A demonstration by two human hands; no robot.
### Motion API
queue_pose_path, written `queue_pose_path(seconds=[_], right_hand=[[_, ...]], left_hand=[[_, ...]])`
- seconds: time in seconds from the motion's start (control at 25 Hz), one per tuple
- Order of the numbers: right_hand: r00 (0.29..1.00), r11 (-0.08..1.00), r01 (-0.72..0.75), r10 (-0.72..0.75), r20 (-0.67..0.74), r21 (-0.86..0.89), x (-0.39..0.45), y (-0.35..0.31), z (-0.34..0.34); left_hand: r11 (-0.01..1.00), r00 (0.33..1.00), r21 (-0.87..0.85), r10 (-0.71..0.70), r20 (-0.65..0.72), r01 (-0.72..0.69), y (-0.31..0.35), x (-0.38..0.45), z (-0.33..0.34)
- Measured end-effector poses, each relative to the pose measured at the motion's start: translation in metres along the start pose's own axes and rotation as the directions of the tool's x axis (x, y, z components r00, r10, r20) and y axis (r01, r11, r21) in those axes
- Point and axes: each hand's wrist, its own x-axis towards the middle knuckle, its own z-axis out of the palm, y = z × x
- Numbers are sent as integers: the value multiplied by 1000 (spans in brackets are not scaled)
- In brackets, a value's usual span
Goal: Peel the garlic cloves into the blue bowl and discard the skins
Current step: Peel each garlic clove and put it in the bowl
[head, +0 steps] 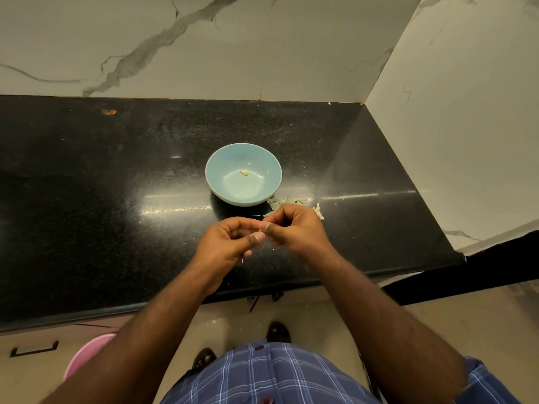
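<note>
While both hands meet above the near part of the black counter [87,176], the left hand [230,243] and the right hand [294,228] have their fingers curled inward and their fingertips brought together, thumbs pressed toward each other. Something small and pale shows at the point where the thumbs and forefingers touch; it is probably a garlic clove [261,228] pinched between them, though almost all of it is hidden by the fingers, so which hand carries the grip cannot be told for certain.

Just beyond the hands, and a little to the left of the right hand, the blue bowl [221,170] stands upright on the counter. One peeled clove [244,172] lies near the middle of its floor, well apart from the rim.

Directly behind the right hand, beside the bowl's near right edge, a loose heap of papery skins [287,202] lies on the counter, partly covered by the knuckles. A few tiny white flecks lie on the counter under and beside the hands.

Below the left forearm, down at floor level, the edge of a pink tub [87,354] shows.
</note>
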Motion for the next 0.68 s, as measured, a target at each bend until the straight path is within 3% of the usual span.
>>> queue_pose_path(seconds=[0.28,0.44,0.52,0.68], right_hand=[[985,963,-156,136,105,221,0,3,-5],[996,999,14,-11,83,-45,2,8,-11],[991,995,55,-45,125,-84,0,7,-13],[992,985,119,-113,47,-126,3,11,-17]], left_hand=[[999,995,1,45,-84,-45,2,0,2],[999,995,23,37,-89,-35,2,4,3],[999,996,33,28,-90,-25,1,6,6],[999,997,30,18,-78,-15,-2,13,14]])
